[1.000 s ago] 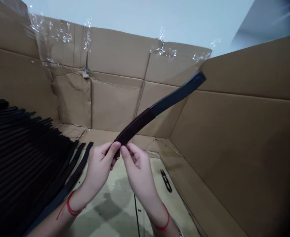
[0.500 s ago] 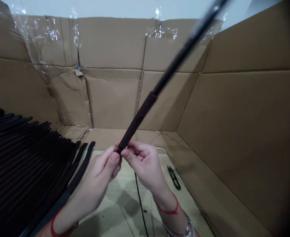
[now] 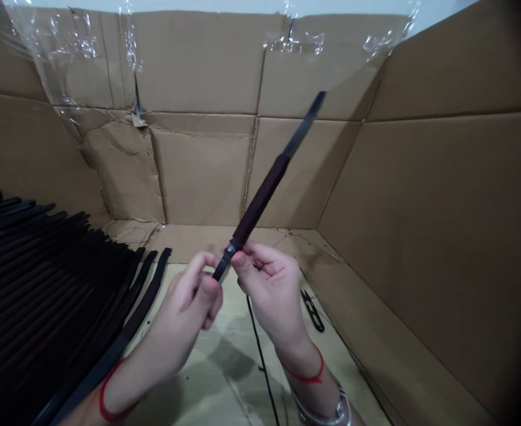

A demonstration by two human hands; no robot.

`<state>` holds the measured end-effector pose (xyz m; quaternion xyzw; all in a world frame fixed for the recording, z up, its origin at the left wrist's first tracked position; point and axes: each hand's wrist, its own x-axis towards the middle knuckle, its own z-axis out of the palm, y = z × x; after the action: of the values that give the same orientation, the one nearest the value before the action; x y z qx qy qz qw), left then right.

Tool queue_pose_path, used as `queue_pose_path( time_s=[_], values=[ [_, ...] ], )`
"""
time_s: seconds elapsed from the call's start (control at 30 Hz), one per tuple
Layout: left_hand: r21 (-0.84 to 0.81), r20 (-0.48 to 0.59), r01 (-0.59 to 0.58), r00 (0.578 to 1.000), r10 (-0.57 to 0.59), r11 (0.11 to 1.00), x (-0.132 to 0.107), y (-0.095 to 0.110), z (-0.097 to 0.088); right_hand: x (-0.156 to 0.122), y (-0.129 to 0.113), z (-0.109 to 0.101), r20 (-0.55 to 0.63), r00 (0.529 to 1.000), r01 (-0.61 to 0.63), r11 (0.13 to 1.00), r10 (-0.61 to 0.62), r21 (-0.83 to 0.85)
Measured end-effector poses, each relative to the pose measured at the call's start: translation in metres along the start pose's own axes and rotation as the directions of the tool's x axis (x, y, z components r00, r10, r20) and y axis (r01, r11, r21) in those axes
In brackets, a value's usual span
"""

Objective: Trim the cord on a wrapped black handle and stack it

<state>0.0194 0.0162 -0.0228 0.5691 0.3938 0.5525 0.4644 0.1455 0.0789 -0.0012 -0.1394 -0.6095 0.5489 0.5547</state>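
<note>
My right hand pinches a long black strip near its lower end, between thumb and fingers. A dark maroon sleeve wraps the strip's middle, and a bare black tip sticks out above it. My left hand sits just beside the lower end, its thumb and index finger apart. The thumb lies very close to the strip, and I cannot tell whether they touch. Each wrist wears a red string.
Several black strips lie in a fanned stack at the left, under my left forearm. Small black thread snips and a thin black cord lie on the cardboard floor. Cardboard walls surround the area.
The strip has swung more upright and looks shorter, its lower end now showing below the sleeve. My left hand has come away from its pinch on the strip. The view has tilted slightly.
</note>
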Motion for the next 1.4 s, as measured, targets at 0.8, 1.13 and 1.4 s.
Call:
queue_pose_path(
  time_s=[0.8, 1.13, 1.4],
  values=[
    [-0.034, 0.184, 0.086, 0.980, -0.078, 0.996, 0.014, -0.013, -0.001, -0.011, -0.009, 0.008, 0.003, 0.998, 0.055, 0.984, -0.056, -0.170],
    [0.113, 0.009, -0.043, 0.999, 0.043, 0.993, 0.002, -0.006, 0.000, -0.008, -0.005, 0.007, -0.034, 0.999, 0.012, 0.999, -0.010, 0.038],
    [-0.079, 0.152, 0.006, 0.988, 0.006, 0.997, 0.017, -0.008, -0.011, -0.009, -0.005, 0.005, -0.085, 0.991, 0.087, 0.974, -0.107, -0.207]
  ],
)
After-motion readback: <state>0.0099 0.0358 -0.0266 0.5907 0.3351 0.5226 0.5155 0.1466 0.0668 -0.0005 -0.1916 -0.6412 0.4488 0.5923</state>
